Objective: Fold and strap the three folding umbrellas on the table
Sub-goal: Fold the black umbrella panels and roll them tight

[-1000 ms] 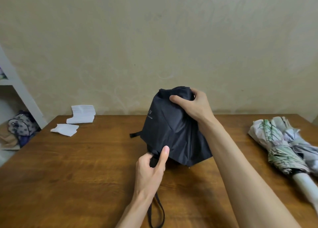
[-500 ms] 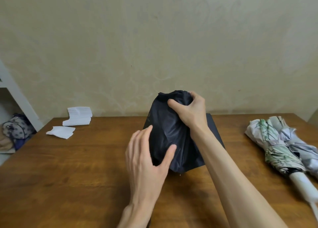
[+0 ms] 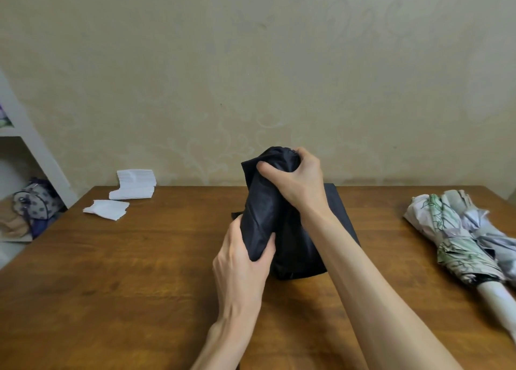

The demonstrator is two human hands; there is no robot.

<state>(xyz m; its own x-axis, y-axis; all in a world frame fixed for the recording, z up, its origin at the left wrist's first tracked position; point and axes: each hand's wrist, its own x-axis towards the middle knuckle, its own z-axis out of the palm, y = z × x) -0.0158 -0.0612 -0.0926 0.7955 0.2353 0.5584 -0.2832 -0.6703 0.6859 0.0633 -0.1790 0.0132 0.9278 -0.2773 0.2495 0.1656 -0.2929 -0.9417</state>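
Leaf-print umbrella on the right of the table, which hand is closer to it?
Right. The right hand grips the black umbrella at its top, on the side toward the leaf-print umbrella; the left hand holds its fabric lower down, farther left.

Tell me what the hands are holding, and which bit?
The black umbrella. The right hand grips its top end; the left hand grips the gathered canopy lower down.
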